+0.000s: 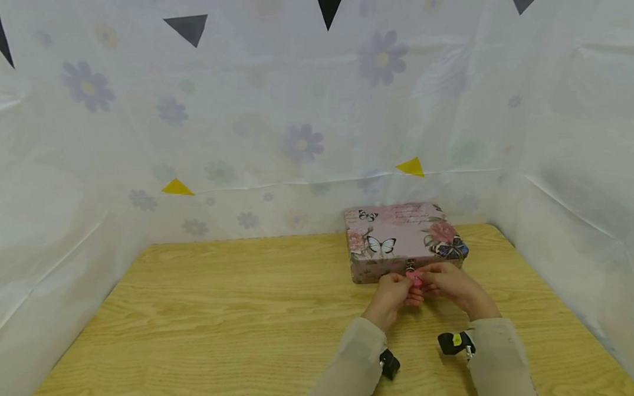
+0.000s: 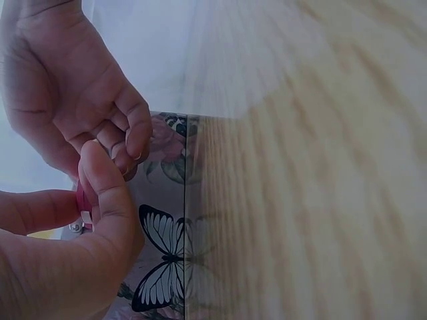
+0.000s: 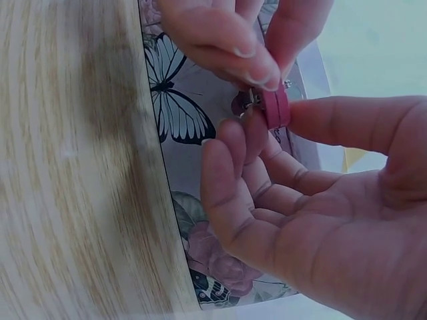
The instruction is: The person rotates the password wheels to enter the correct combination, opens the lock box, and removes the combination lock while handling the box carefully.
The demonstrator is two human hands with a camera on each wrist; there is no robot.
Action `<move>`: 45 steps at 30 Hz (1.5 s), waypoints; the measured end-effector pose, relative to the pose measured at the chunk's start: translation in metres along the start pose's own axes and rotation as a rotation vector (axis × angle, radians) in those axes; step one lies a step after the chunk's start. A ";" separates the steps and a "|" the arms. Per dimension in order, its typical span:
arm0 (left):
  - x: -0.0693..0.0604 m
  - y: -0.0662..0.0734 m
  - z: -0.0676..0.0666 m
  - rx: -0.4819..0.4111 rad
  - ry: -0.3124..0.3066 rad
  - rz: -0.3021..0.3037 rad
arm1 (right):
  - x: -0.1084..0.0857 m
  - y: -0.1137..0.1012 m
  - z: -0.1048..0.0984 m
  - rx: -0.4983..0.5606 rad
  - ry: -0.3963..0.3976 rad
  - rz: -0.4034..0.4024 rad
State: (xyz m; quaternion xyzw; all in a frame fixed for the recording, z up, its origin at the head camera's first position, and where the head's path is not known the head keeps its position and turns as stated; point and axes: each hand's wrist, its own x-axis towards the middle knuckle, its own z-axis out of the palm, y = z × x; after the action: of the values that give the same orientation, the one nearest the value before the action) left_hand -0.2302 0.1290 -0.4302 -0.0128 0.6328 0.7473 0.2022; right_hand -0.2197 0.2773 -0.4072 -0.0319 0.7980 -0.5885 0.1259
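A small pink padlock (image 1: 414,277), with bits of metal at its edge, is at the front clasp of a pink tin box (image 1: 395,231) printed with butterflies and roses. My left hand (image 1: 389,298) pinches the padlock between thumb and fingertips from the left. From the other side my right hand (image 1: 451,286) holds it, the thumb against its pink body (image 3: 275,108) and the fingers curled beneath. In the left wrist view the left fingers (image 2: 110,193) hide most of the padlock. Whether its shackle is fastened cannot be seen.
The box stands at the back right of a wooden table (image 1: 227,312), close to a white flowered curtain (image 1: 273,101). Curtains also hang at both sides. Black wrist cameras (image 1: 455,343) sit under both sleeves.
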 end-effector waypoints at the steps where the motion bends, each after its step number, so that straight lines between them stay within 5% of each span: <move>1: 0.000 0.000 0.000 0.000 0.000 -0.001 | 0.000 0.000 0.000 -0.002 -0.001 0.001; 38: 0.000 -0.001 0.001 0.017 0.006 0.016 | -0.001 0.001 -0.001 -0.010 0.008 -0.001; 45: 0.005 -0.002 -0.007 -0.018 -0.071 -0.004 | -0.001 0.000 0.000 -0.047 0.059 0.003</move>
State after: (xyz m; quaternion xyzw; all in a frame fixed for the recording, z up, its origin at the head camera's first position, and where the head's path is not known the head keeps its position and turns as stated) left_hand -0.2356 0.1244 -0.4344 0.0103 0.6184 0.7526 0.2259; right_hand -0.2187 0.2777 -0.4074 -0.0163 0.8150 -0.5701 0.1023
